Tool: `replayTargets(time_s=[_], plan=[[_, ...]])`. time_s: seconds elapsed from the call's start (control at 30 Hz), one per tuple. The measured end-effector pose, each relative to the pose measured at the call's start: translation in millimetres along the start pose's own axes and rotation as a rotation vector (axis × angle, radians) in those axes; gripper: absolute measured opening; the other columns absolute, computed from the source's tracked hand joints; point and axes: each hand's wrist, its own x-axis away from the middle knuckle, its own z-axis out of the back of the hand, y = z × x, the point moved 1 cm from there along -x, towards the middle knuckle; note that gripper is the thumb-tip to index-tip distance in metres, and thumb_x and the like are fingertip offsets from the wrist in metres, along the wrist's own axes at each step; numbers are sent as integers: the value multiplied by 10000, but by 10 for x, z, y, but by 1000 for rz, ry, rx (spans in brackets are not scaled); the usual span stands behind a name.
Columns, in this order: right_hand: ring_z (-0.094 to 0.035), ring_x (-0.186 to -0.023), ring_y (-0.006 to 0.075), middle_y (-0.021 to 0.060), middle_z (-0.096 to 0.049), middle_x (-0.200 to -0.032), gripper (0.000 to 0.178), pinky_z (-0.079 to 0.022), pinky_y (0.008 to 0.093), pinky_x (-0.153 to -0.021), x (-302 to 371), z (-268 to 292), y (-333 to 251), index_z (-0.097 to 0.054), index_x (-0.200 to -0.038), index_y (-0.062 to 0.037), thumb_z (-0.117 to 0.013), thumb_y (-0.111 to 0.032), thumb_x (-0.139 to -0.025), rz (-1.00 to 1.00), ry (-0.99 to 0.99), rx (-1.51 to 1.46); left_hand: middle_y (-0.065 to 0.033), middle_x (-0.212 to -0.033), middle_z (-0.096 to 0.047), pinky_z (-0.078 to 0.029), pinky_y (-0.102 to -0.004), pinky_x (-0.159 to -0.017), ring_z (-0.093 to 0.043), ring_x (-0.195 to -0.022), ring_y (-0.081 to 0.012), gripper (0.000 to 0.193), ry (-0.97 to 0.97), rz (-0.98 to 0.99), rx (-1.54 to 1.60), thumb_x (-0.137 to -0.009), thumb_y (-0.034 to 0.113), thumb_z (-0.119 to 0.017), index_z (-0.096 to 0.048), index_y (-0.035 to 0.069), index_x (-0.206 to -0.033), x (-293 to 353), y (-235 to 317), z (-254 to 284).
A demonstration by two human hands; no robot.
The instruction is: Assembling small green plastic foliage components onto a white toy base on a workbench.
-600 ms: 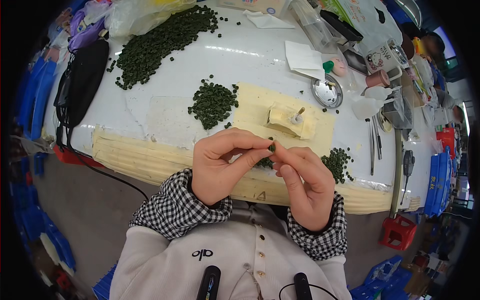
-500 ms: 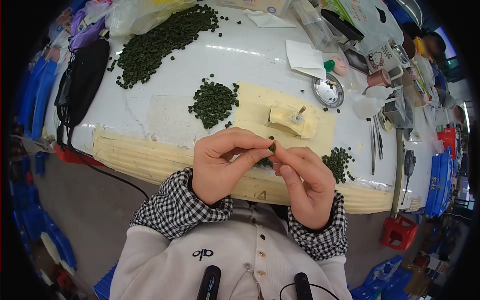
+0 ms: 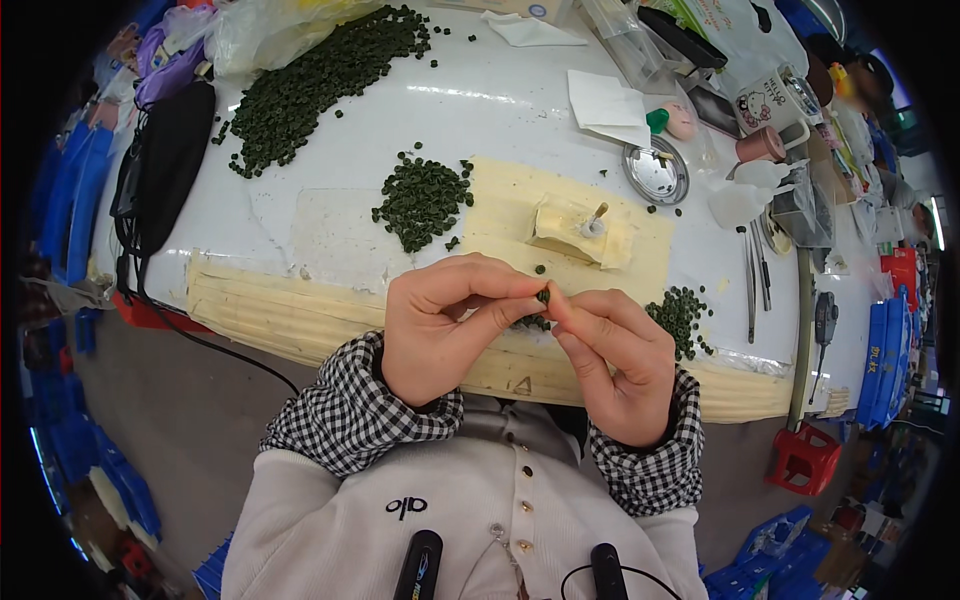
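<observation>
A small dark green ring-like piece (image 3: 543, 296) sits between my hands, above the table's front edge. My left hand (image 3: 435, 325) pinches it between thumb and index finger. From the other side, my right hand (image 3: 625, 360) meets it with closed fingertips, its thumb curled lower down. The fingers cover most of the piece. Below and behind the fingertips lie more green pieces, partly hidden. A loose piece (image 3: 540, 269) rests just beyond them. A small heap of green pieces (image 3: 425, 205) is left of a cream block (image 3: 572, 228) with a short peg, which stands on a cream sheet (image 3: 500, 195).
A large green heap (image 3: 320, 85) spreads at the far left beside a black pouch (image 3: 170, 165). Another small heap (image 3: 680, 318) lies right of my right hand. Tweezers (image 3: 749, 280), a round metal dish (image 3: 655, 172), white bottles (image 3: 740, 200) and a mug (image 3: 770, 102) are on the right.
My right hand has shifted slightly right and its thumb has moved a little. My left hand keeps its pinch on the green piece. The view has moved slightly.
</observation>
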Motion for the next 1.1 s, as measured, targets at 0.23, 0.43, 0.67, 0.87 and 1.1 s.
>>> replayTargets(time_s=[0.23,0.43,0.67,0.87,1.1], plan=[[-620,-815,220,129,-635,-977,357,-499,267,-696,11,-10,18,-627,-1195,-2,-632,36,-840,-6,14,-14,-133,-995,-670,-518,-259,-816,-644,-931,-169,195,-6,-31,-30,-851,-100,-612,-665,-45,-1030,-7,-8,10],[-618,-811,224,130,-632,-973,357,-498,266,-697,12,-18,16,-627,-1195,-3,-629,36,-841,-9,23,-16,-120,-943,-683,-506,-256,-783,-647,-888,-162,195,18,-57,-111,-832,-87,-637,-678,-30,-1014,-10,4,12],[-612,-772,218,127,-626,-952,355,-498,271,-670,21,-43,4,-631,-1185,4,-637,39,-832,4,44,22,-110,-911,-687,-506,-250,-756,-649,-851,-155,198,21,-72,-158,-821,-86,-646,-691,-13,-1000,-17,10,13],[-608,-731,221,129,-617,-920,357,-497,269,-636,24,-58,-27,-637,-1167,16,-644,63,-813,48,61,82,-109,-896,-687,-509,-248,-736,-650,-831,-158,201,19,-90,-175,-816,-90,-650,-693,-11,-996,-13,15,6],[-609,-731,214,127,-617,-921,357,-493,265,-630,52,-63,-16,-633,-1172,21,-642,59,-817,45,73,70,-112,-911,-680,-511,-250,-749,-646,-853,-157,205,-5,-78,-161,-822,-91,-644,-688,-17,-1009,-16,18,5]])
